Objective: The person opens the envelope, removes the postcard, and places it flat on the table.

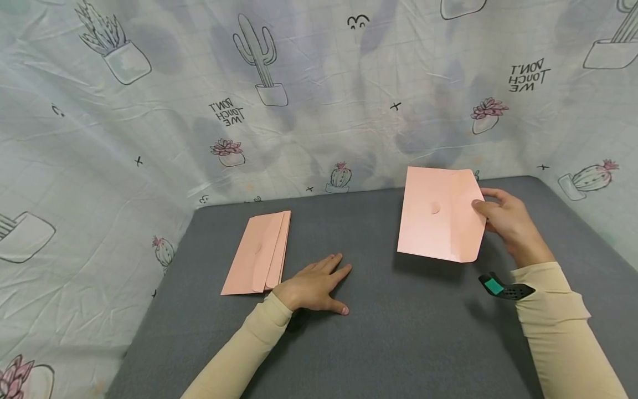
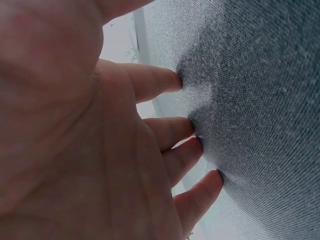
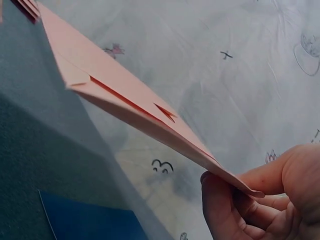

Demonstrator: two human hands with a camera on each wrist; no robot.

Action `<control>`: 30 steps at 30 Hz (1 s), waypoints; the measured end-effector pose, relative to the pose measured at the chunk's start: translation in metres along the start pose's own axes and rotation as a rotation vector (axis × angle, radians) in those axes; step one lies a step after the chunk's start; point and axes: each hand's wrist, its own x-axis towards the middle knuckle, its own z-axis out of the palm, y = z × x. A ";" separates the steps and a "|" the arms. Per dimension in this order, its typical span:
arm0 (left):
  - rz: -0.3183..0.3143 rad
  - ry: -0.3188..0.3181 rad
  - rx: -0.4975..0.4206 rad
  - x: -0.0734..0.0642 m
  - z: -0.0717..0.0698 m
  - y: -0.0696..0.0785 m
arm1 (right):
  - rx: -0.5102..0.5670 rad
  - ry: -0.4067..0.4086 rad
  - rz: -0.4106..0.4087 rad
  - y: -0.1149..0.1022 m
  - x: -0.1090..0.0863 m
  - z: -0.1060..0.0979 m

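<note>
My right hand pinches a pink envelope by the edge of its flap, thumb on the near face and fingers behind. The envelope is raised and tilted above the table, a shadow under it. In the right wrist view the envelope is seen nearly edge-on, with a small notch in its face. On the table's middle my left hand lies with fingers spread, holding nothing; its fingertips press into the grey cloth. Left of that hand lies a small stack of pink envelopes, slightly fanned.
The grey cloth-covered table runs back to a pale curtain printed with cacti and lettering, which also hangs along both sides. A black band with a green patch is at the right wrist. A flat blue shape shows low in the right wrist view.
</note>
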 end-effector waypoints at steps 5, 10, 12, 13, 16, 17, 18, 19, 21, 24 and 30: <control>0.002 0.002 -0.002 0.001 0.001 -0.001 | 0.022 0.037 0.023 0.005 0.002 -0.008; -0.001 0.001 0.005 0.001 0.001 -0.001 | 0.031 0.105 0.073 0.011 0.005 -0.015; -0.003 -0.002 0.006 0.000 0.001 -0.001 | 0.031 0.130 0.093 0.013 0.006 -0.018; -0.005 -0.003 0.007 0.000 0.001 -0.001 | 0.030 0.142 0.103 0.013 0.006 -0.019; -0.005 -0.002 0.010 0.000 0.001 -0.001 | 0.037 0.164 0.127 0.015 0.006 -0.025; -0.005 -0.004 0.007 0.000 0.001 -0.001 | 0.025 0.156 0.118 0.015 0.006 -0.027; -0.005 -0.003 0.006 0.000 0.001 -0.001 | 0.032 0.158 0.123 0.015 0.006 -0.028; -0.005 -0.003 0.005 0.000 0.001 -0.001 | 0.041 0.160 0.126 0.015 0.005 -0.030; -0.003 -0.002 0.003 0.001 0.001 -0.001 | 0.063 0.166 0.136 0.015 0.004 -0.034; -0.004 -0.004 0.001 0.002 0.001 -0.001 | 0.084 0.186 0.144 0.016 0.002 -0.041; -0.006 -0.003 -0.001 0.003 0.001 -0.001 | 0.140 0.210 0.160 0.019 -0.003 -0.056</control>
